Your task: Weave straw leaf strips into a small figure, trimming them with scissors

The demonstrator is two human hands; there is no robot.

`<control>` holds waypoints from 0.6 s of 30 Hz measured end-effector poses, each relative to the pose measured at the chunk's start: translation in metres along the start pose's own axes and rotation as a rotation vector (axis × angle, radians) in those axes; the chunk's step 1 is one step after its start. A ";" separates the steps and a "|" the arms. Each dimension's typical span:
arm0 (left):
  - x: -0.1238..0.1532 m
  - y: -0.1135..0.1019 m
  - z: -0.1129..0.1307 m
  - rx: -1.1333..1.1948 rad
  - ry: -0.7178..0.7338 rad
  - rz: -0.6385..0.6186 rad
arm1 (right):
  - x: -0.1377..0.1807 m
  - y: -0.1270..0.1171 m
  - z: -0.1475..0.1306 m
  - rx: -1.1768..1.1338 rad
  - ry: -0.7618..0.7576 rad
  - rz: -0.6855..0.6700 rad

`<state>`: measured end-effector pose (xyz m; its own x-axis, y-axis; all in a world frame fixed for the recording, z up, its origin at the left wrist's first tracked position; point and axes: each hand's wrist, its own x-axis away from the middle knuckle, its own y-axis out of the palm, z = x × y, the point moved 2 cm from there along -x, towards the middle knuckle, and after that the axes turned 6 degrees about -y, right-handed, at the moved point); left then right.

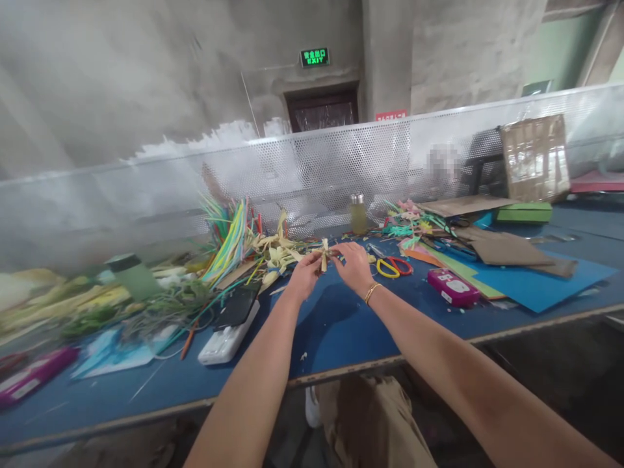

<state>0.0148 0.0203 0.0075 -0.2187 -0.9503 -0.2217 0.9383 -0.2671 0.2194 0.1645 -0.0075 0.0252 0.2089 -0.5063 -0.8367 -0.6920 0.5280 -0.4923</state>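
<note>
Both my hands meet over the middle of the blue table [336, 331], holding a small pale yellow piece made of folded leaf strips [324, 253]. My left hand [305, 273] pinches it from the left. My right hand [353, 263], with a gold bracelet on its wrist, grips it from the right with curled fingers. A heap of similar pale strips [277, 253] and a bundle of coloured strips [229, 240] lie just left of my hands.
Scissors with red and yellow handles [392, 266] lie right of my hands, then a pink box [453, 287] and coloured paper sheets [526, 283]. A black phone on a white power strip [229, 328] sits left. A green bottle [134, 276], a small bottle [358, 213] and a perforated metal screen [341, 162] stand behind.
</note>
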 end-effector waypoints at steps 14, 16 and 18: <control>0.008 0.009 0.004 0.152 -0.121 -0.003 | -0.003 -0.003 -0.003 -0.020 -0.118 0.009; 0.009 0.010 0.005 0.122 -0.117 -0.025 | -0.003 -0.005 -0.001 -0.021 -0.098 0.023; 0.010 0.010 0.006 0.072 -0.098 -0.053 | -0.004 -0.006 0.000 -0.028 -0.087 0.036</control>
<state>0.0206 0.0074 0.0128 -0.2960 -0.9446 -0.1416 0.9038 -0.3249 0.2784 0.1677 -0.0086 0.0309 0.2416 -0.4255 -0.8721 -0.7189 0.5252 -0.4554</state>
